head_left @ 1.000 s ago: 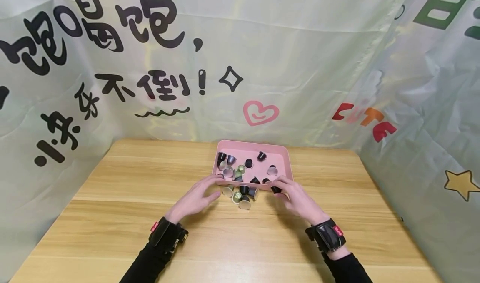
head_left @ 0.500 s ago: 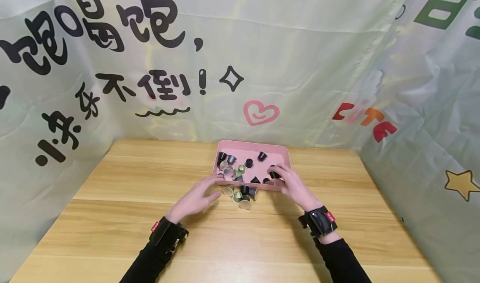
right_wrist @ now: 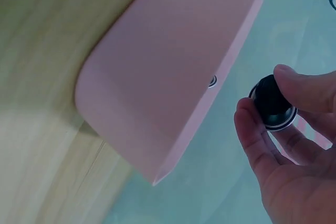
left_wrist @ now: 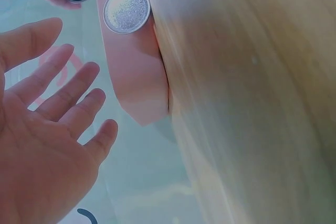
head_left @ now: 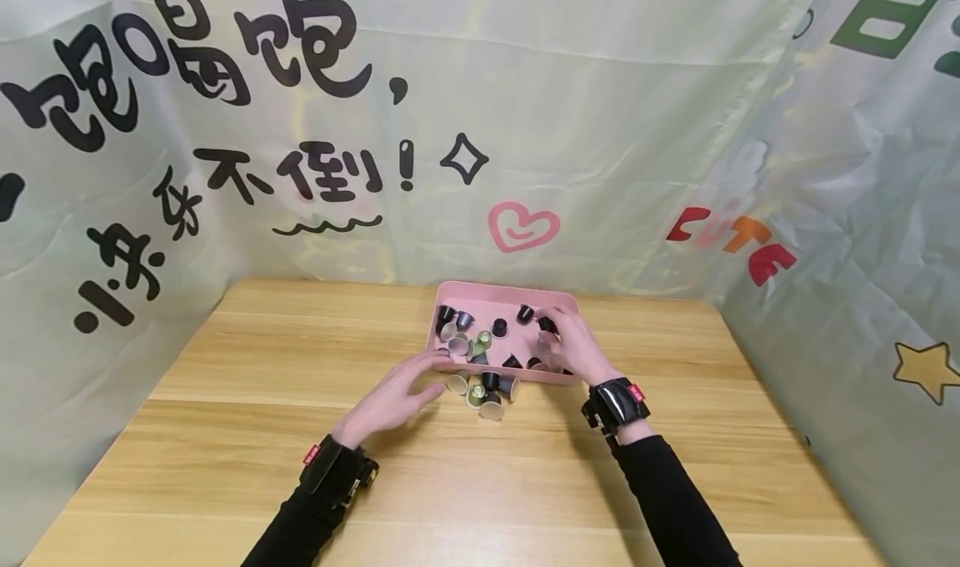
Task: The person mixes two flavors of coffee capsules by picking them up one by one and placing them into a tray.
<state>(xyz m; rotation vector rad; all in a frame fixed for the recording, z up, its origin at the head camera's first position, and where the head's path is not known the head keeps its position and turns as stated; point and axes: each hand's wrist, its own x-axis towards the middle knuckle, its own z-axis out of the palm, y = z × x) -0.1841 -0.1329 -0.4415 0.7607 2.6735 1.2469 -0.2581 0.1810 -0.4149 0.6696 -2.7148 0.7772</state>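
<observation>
My right hand (head_left: 579,348) pinches a black coffee capsule (right_wrist: 272,100) between thumb and fingers. It is over the right part of the pink tray (head_left: 495,304); in the right wrist view the capsule shows beyond the tray's rim. My left hand (head_left: 393,396) is at the tray's front left corner, fingers spread and nothing in its palm. Several capsules lie in the tray, among them a green one (head_left: 483,338) and a black one (head_left: 499,328). In front of the tray a small cluster of capsules rests on the table, including a green one (head_left: 476,395) and a black one (head_left: 492,406).
The wooden table (head_left: 300,367) extends to both sides of the tray and toward me. Behind it hangs a pale printed cloth (head_left: 600,133), close to the tray's back edge. Another stretch of cloth borders the right side.
My right hand has picked up a capsule at the tray's front right and carried it back over the tray. My left hand has stayed in place.
</observation>
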